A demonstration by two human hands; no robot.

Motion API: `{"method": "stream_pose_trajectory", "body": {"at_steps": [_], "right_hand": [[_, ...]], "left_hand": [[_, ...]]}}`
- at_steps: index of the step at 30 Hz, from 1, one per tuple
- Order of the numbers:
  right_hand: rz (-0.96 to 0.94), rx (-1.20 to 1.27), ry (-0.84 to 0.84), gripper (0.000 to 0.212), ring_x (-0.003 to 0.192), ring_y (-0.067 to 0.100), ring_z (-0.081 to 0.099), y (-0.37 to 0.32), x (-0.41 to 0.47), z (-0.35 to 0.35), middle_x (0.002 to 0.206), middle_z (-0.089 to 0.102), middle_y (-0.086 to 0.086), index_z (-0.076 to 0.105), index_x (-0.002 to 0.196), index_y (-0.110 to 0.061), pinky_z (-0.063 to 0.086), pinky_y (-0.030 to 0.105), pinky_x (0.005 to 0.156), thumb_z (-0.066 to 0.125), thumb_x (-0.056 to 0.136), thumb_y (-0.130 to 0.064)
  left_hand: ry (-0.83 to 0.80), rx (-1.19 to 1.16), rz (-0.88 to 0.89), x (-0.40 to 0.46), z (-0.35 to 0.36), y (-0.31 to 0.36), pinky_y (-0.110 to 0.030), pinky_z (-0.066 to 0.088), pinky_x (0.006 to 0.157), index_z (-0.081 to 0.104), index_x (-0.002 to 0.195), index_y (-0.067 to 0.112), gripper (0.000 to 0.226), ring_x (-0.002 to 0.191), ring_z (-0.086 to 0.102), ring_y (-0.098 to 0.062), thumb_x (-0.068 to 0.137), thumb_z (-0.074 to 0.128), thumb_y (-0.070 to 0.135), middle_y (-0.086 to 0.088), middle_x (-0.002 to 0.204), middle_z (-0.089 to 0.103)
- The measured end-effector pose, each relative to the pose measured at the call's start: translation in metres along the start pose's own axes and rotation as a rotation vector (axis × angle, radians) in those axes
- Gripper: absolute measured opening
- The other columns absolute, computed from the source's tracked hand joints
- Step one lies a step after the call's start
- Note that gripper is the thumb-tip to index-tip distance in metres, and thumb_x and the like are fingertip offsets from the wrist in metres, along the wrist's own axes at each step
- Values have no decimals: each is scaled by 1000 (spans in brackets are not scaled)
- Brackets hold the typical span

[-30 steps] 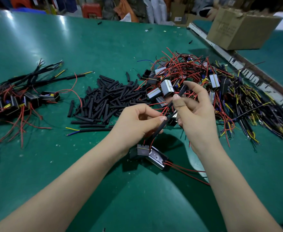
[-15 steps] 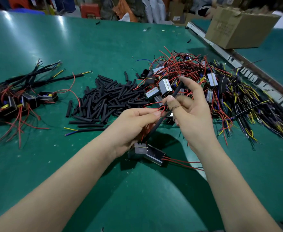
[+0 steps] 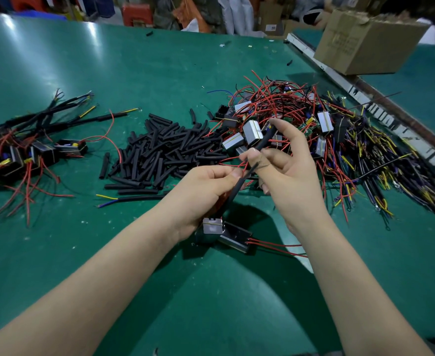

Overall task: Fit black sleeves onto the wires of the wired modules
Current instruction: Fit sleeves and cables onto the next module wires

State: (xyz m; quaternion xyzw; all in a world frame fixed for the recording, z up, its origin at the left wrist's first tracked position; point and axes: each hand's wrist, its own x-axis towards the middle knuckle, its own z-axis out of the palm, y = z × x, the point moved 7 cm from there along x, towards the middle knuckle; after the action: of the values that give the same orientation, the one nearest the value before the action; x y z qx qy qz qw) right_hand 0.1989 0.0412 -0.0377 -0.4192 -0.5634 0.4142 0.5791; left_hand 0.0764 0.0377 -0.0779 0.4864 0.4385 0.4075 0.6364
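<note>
2 hands (image 3: 249,181) grip a black sleeve (image 3: 239,187); cardboard box (image 3: 360,47) contents hidden.

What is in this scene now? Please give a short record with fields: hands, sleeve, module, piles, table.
left hand: pinches the sleeve's lower part and red wires
right hand: pinches the sleeve higher up
sleeve: black, slanted between both hands, on the module's wires
module: hangs under the left hand, just above the table
sleeve pile: middle
unsleeved modules: tangled pile, right
finished modules: left
box: cardboard, far right
table: green
</note>
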Motion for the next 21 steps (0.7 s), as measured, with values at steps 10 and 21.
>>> {"method": "stream_pose_trajectory", "body": {"at_steps": [10, 21], "right_hand": [[44, -15, 33, 37, 48, -1, 49, 1, 1, -4, 78, 74, 1, 46, 118, -28, 38, 11, 50, 63, 91, -11], [-1, -42, -45, 39, 67, 3, 63, 2, 0, 2, 70, 71, -9, 43, 116, -28, 46, 14, 67, 62, 90, -6]], "left_hand": [[63, 244, 67, -2, -2, 7, -19, 34, 55, 69, 79, 16, 26, 60, 42, -10, 97, 50, 22, 2, 67, 52], [-68, 315, 59, 2, -8, 10, -23, 43, 65, 73, 75, 22, 35, 65, 57, -6, 98, 48, 30, 6, 73, 69]]}}
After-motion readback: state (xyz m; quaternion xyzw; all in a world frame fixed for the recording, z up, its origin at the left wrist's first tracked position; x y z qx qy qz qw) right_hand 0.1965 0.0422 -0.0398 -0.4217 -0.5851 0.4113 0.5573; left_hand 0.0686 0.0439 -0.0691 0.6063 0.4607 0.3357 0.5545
